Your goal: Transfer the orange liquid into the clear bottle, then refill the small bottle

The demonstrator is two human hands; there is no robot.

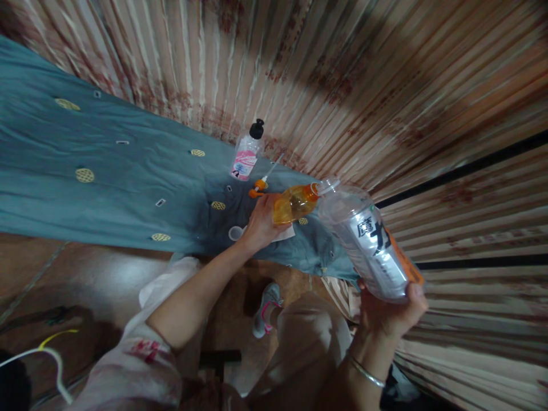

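My left hand (260,225) grips a small orange bottle (295,203) of amber liquid, tilted on its side over the blue cloth (107,171). My right hand (391,311) holds a large clear plastic bottle (370,240) with a dark printed label, tipped so its open mouth meets the orange bottle's neck. A silver bangle (363,371) circles my right wrist. An orange pump head (259,188) with a white tube lies on the cloth just behind my left hand.
A clear dispenser bottle (247,153) with a black cap and pink label stands on the cloth near striped curtains (363,85). A small white cap (235,233) lies beside my left wrist. My shoe (266,311) rests on the brown floor below.
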